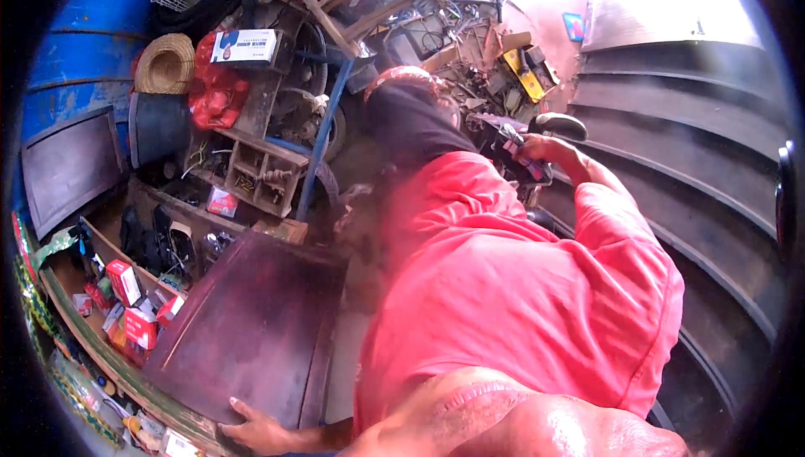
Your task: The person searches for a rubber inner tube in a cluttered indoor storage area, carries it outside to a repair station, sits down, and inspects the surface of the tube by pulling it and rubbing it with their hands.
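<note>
My left hand (pixel 257 433) rests at the near edge of a dark red-brown wooden panel (pixel 260 331), fingers extended, holding nothing. To its left runs the rim of a long wooden bin (pixel 134 381) with several red-and-white small boxes (pixel 141 329) in it. My right hand (pixel 538 149) is far off to the right, its fingers closed at a dark object (pixel 530 168) with greyish metallic or wire-like bits. The hand partly hides it, so its kind cannot be told. A dark rounded thing with a light edge (pixel 560 127) lies just beyond that hand.
Metal slats (pixel 671 122) rise on the right. Beyond my legs lie jumbled parts and a yellow tray (pixel 521 76). At the left are a blue post (pixel 323 138), a wooden compartment box (pixel 260 173), a red plastic bag (pixel 216 92), a straw hat (pixel 165 64) and a white box (pixel 244 46).
</note>
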